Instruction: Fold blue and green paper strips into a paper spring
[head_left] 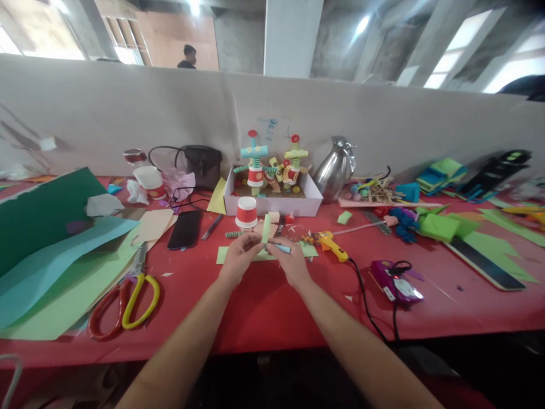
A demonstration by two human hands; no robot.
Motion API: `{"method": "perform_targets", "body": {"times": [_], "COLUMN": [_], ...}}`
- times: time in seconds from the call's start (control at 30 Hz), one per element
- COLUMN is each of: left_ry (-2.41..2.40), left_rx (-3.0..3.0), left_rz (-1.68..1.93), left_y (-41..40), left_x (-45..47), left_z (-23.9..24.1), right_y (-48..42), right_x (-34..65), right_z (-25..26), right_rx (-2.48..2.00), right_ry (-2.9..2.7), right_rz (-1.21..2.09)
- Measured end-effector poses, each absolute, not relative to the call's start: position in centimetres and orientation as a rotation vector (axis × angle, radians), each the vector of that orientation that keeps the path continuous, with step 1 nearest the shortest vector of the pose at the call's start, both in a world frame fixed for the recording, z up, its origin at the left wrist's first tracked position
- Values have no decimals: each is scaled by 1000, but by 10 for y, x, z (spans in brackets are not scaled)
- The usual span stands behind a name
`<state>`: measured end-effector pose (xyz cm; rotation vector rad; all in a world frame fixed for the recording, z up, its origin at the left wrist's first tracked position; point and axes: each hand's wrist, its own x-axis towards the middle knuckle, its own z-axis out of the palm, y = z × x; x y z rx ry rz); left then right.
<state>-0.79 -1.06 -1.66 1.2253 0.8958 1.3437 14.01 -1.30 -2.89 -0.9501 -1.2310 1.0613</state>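
Observation:
My left hand point(239, 258) is closed, its fingertips pinching a narrow light green paper strip point(266, 227) that stands upright. My right hand point(292, 264) is closed beside it, with a light blue paper strip point(281, 247) sticking out to the right from its fingertips. The two strips meet between my fingers, where the join is mostly hidden. Beneath my hands lies a flat light green sheet point(222, 255). Just beyond them are an upturned red and white paper cup point(246, 213) and a folded green paper spring point(233, 234).
Behind stands a white box point(272, 206) with two paper-cup figures. A yellow glue gun point(334, 246) with a cord lies right, near a purple device point(395, 282). Scissors point(128, 301), a phone point(184, 230) and coloured paper point(63, 278) are left. A metal jug point(335, 170) stands behind.

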Motion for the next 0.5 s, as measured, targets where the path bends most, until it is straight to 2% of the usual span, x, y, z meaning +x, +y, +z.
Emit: {"method": "perform_targets", "body": {"times": [0.2,0.5], "left_ry": [952,1064], "left_rx": [1245,1090], "left_rz": [1185,1168], "left_y": [-9,-9], "left_x": [-15,-15], "left_z": [-17,-18], "right_y": [-13,-14], "right_x": [140,140], "right_z": [-29,-26], "right_rx": [-1029,-1147], "right_ry": [-1247,-1315], "right_rz": [1058,1052]}}
